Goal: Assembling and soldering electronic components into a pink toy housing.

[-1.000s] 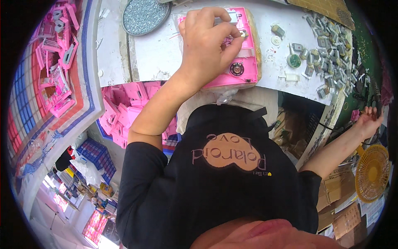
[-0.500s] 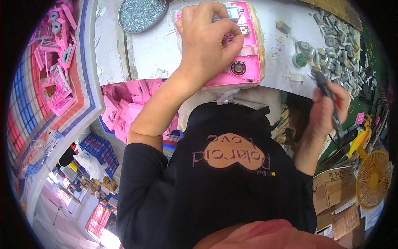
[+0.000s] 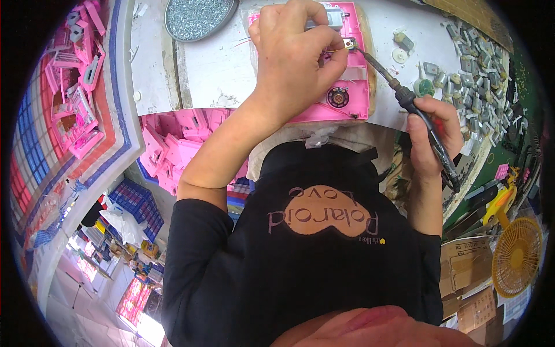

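Observation:
A pink plastic housing [image 3: 361,87] lies on the worktable, with a round black speaker [image 3: 337,97] and a grey box-shaped part [image 3: 334,19] in it. My left hand [image 3: 300,61] is over the housing, thumb and forefinger pinched on a thin wire. Beside those fingertips sits a small metal component [image 3: 350,44]. In my right hand [image 3: 436,136] is a soldering iron [image 3: 406,98] with a dark handle, its thin tip at the small component. My left palm hides much of the housing's interior.
A round dish of small screws [image 3: 199,17] stands at the back left. Several small motors [image 3: 471,87] are heaped at the right, near a green solder spool [image 3: 424,87]. Pink plastic parts [image 3: 179,141] lie below the table's left edge. A yellow fan [image 3: 516,257] is at lower right.
My right hand has brought the soldering iron leftward from beside the motors to the small component in the housing. My left hand keeps its pinch over the housing; the whole view has shifted slightly.

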{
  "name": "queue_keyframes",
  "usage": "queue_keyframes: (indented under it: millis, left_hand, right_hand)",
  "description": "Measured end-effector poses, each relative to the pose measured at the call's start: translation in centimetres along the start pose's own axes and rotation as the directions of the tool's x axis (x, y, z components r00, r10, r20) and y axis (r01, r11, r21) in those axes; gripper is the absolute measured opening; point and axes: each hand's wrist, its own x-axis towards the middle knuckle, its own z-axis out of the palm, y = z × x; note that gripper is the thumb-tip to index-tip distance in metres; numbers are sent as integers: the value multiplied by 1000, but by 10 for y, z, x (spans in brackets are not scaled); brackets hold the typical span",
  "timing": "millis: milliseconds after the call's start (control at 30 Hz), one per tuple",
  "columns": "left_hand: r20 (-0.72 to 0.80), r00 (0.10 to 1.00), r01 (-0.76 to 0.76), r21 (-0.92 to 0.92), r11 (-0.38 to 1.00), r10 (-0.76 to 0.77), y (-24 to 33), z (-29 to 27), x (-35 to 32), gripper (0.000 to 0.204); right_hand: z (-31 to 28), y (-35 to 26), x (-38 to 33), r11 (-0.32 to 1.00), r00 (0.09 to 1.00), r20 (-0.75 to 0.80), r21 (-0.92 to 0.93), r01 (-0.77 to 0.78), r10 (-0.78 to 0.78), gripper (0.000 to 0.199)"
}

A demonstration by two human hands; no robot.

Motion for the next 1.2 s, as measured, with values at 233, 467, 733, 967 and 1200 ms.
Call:
queue_keyframes:
  millis: [233,467,733,967,1200]
  left_hand:
    - [-21,1000,-16,14,1000,16,1,0,2,14]
    - [-22,1000,-12,5,1000,12,0,0,1,14]
    - [-5,1000,6,8,1000,-6,1,-1,0,13]
    - [-8,1000,10,12,1000,-10,3,0,2,13]
    - [-9,1000,15,34,999,-15,5,-1,1,13]
  right_hand:
    - [2,3,3,997,997,10,-9,76,-75,29]
    - [0,6,5,988,987,64,-43,151,-148,29]
    - [-3,3,24,872,876,207,-145,468,-436,32]
    - [2,3,22,897,896,182,-113,428,-404,31]
    - [0,6,19,916,913,162,-93,391,-374,29]
